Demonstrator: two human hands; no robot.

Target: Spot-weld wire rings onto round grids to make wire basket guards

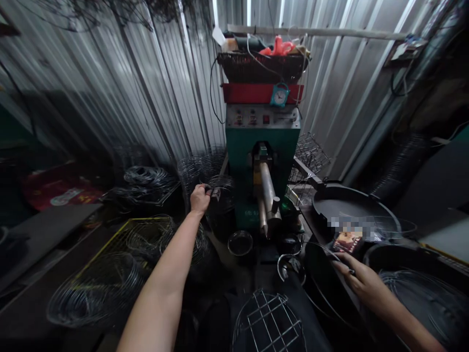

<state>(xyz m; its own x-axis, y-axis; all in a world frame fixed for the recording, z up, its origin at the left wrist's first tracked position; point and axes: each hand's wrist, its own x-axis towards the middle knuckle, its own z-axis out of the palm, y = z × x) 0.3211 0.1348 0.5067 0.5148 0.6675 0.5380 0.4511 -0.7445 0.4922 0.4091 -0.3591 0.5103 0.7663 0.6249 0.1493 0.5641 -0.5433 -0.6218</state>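
Note:
My left hand [200, 198] reaches forward, left of the green machine [240, 161], its fingers closed at a stack of wire rings [223, 188]; what exactly they pinch is too small to make out. My right hand [351, 274] is at the right, closed on a thin wire ring [324, 248] that curves down in front of a dark pan. Below, between my arms, lies a round wire grid [273, 320]. The machine's metal electrode arm [268, 188] points toward me between my two hands.
Wire rings [97, 288] and a yellow-edged crate [106, 244] stand at the left. Round black trays [351, 205] holding wires are at the right. A small bowl [240, 243] sits below the machine. A blue clock [279, 95] hangs on the machine's red top.

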